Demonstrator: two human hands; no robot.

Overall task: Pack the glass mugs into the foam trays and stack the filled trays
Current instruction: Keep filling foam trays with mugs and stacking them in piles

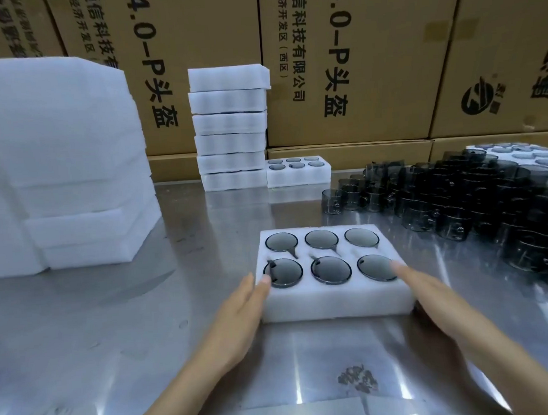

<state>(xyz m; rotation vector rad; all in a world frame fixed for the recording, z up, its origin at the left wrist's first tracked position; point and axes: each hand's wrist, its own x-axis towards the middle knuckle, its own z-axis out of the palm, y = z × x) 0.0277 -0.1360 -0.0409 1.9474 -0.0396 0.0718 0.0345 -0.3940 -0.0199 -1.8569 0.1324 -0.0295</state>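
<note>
A reflective steel table point(118, 315) is backed by brown printed cartons point(370, 71). The near white foam tray point(334, 303), filled with six grey glass mugs point(331, 269), is flanked by the left hand point(238, 316) and right hand point(434, 296), fingers straight against its sides. Stacked white trays point(230, 129) stand far; loose dark mugs point(460, 204) crowd right.

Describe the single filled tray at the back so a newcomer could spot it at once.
Start at the tall stack of foam trays standing against the cardboard boxes at the far edge of the metal table. The single filled tray sits on the table just to its right. Unlike the stacked ones, it lies alone with six mug rims showing.
</note>
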